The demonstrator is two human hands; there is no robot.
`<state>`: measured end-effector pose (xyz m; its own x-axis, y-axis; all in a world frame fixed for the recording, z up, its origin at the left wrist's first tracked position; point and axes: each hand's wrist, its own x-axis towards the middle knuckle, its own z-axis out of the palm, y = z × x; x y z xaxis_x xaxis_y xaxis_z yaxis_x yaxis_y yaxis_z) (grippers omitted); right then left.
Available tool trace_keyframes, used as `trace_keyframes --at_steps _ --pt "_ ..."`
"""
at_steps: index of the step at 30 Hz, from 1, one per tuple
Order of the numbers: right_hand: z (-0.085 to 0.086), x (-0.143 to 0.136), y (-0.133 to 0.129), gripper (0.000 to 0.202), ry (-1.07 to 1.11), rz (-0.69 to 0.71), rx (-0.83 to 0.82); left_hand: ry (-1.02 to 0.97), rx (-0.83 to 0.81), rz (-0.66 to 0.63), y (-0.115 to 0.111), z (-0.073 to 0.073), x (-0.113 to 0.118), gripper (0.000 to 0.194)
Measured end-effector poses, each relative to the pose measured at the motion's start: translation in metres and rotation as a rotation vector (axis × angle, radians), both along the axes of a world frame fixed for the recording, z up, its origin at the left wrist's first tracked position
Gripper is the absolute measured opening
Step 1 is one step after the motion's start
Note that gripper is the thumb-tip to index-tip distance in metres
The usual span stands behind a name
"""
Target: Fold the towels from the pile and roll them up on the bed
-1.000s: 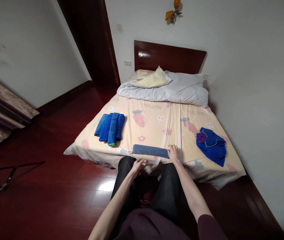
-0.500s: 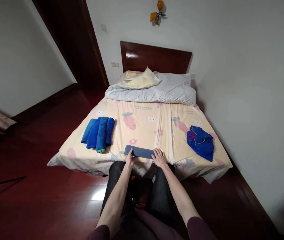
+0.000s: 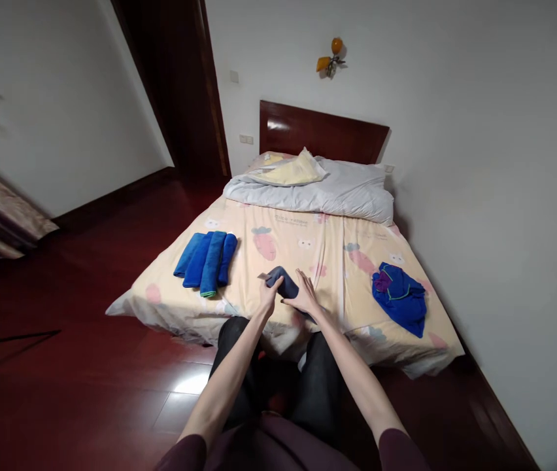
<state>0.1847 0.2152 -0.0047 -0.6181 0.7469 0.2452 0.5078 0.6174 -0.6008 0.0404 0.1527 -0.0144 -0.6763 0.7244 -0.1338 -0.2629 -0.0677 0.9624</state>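
Note:
Over the front edge of the bed, I have a rolled grey-blue towel between my hands. Its left end is raised and turned, and a small tag sticks out there. My left hand is closed round that end, thumb on top. On the roll's middle lies my right hand, thumb and fingers on either side of it. Part of the roll is hidden behind my right hand and wrist. To the left, several rolled blue towels lie side by side. A crumpled blue cloth bundle with a purple patch sits to the right.
A yellow patterned sheet covers the bed. Grey bedding is bunched up by the dark headboard. White walls stand behind and to the right. A thin black stand leg reaches over the red floor at left.
The rolled towel lay flat across the bed edge; now its left end is lifted and turned. My right hand has shifted onto its middle. The view has tilted up and turned slightly left.

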Motion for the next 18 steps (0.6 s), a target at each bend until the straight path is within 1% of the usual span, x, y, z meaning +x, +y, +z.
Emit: trace_keyframes --at_steps 1,2,5,7,8,10,11,13,16,18 --pt "0.011 -0.012 -0.001 0.108 0.045 0.004 -0.026 0.009 0.036 -0.015 0.002 0.008 0.002 0.041" --pt "0.021 -0.021 -0.001 0.101 0.092 -0.001 -0.056 0.029 0.079 -0.039 0.004 0.017 0.003 0.042" --pt "0.043 -0.039 -0.003 0.066 0.253 -0.06 -0.106 0.156 0.232 -0.134 0.004 0.041 -0.001 0.045" --pt "0.053 -0.044 -0.005 0.047 0.329 -0.083 -0.098 0.207 0.301 -0.182 0.0 0.051 -0.009 0.05" --pt "0.058 -0.047 -0.006 0.041 0.352 -0.077 -0.1 0.195 0.325 -0.207 -0.004 0.053 -0.013 0.055" --pt "0.067 -0.054 -0.01 0.038 0.394 -0.062 -0.137 0.127 0.364 -0.258 -0.014 0.05 -0.022 0.066" --pt "0.072 -0.059 -0.012 0.04 0.42 -0.07 -0.161 0.09 0.38 -0.275 -0.02 0.046 -0.025 0.071" --pt "0.08 -0.072 -0.017 0.047 0.478 -0.133 -0.194 0.052 0.383 -0.297 -0.032 0.033 -0.031 0.079" --pt "0.089 -0.099 -0.025 0.052 0.558 -0.227 -0.201 0.115 0.319 -0.291 -0.048 0.01 -0.036 0.081" --pt "0.091 -0.119 -0.032 0.054 0.621 -0.242 -0.218 0.224 0.245 -0.235 -0.055 -0.003 -0.039 0.081"
